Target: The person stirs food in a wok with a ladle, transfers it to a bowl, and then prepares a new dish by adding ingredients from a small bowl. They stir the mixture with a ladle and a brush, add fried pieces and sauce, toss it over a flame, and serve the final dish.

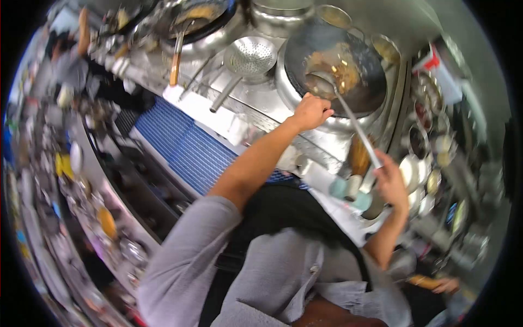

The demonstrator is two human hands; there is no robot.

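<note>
A dark wok (372, 73) sits on the round steel burner at the upper right, with brownish food and pale pieces (343, 68) in it. My left hand (313, 111) is closed at the near rim of the wok; its grip is partly hidden under the fingers. My right hand (391, 180) is wrapped around the end of a long metal handle. That handle belongs to a ladle (351, 117), whose bowl rests in the wok among the food at its left side.
Left of the wok lies a perforated strainer (250, 57) with its handle toward me. A second wok (199, 35) holds another ladle (178, 54). Several small bowls (422, 117) of ingredients line the right side. Another person (81, 71) stands at the far left.
</note>
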